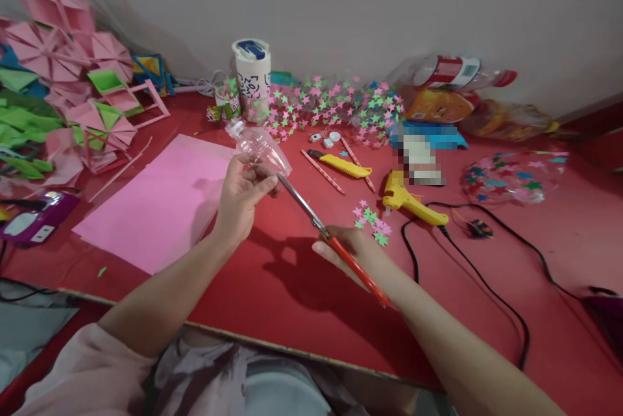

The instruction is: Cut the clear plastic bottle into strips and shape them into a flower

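My left hand (239,198) is closed on the clear plastic bottle top (263,146), a funnel-shaped piece with its neck pointing up and left. My thumb and fingers pinch near its lower end. In my right hand (357,254) is a pair of scissors (296,195) with orange-red handles. The scissors' long metal blades look closed together and point up and left, their tips at my left fingertips. Whether the tips touch the plastic is hard to tell.
Pink paper sheets (170,202) lie left. Beyond my hands are a yellow utility knife (345,166), paper stars (374,224), star-covered bottles (331,104) and a tumbler (253,82). Right lies a yellow glue gun (413,202) with its black cord. Folded paper crafts (73,65) fill the far left.
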The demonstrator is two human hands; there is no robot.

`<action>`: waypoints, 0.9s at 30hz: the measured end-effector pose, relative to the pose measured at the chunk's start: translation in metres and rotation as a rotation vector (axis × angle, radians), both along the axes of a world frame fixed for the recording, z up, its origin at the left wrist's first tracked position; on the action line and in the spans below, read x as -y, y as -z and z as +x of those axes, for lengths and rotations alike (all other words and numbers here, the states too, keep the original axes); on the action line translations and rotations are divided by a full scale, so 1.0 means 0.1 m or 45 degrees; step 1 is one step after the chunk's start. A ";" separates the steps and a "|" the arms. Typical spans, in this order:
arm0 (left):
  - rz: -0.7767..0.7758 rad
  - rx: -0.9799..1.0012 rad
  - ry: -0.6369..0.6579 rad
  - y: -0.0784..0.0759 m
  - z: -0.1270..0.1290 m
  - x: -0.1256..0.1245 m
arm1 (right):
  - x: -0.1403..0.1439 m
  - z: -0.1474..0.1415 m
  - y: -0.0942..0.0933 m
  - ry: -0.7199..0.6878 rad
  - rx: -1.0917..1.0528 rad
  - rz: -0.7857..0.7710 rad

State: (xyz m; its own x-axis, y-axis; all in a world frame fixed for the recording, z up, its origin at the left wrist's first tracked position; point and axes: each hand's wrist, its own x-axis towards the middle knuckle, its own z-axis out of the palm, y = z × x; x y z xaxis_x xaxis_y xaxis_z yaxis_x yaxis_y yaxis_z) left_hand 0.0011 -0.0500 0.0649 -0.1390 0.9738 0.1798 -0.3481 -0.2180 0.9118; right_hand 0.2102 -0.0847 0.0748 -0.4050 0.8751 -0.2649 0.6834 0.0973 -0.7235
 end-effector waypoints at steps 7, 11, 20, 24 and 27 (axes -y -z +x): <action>0.009 0.005 -0.014 0.02 0.05 0.02 | 0.02 -0.01 -0.01 0.029 -0.001 -0.030; 0.024 0.006 0.007 0.04 0.05 0.01 | 0.00 0.01 0.05 0.027 0.062 0.024; 0.061 0.012 0.043 0.02 0.01 -0.01 | 0.02 0.04 0.08 0.014 0.092 0.080; 0.025 0.031 0.074 0.00 0.00 -0.01 | 0.02 0.03 0.08 0.032 0.073 0.110; -0.031 0.050 0.079 -0.01 -0.01 -0.01 | 0.02 0.02 0.09 0.038 0.063 0.143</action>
State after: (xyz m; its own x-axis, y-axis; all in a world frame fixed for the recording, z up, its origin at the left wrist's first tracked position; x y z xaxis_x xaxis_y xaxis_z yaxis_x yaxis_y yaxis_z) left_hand 0.0000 -0.0489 0.0660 -0.0847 0.9848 0.1514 -0.3960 -0.1727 0.9019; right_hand 0.2126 -0.0867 0.0654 -0.3669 0.9120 -0.1833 0.7220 0.1549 -0.6743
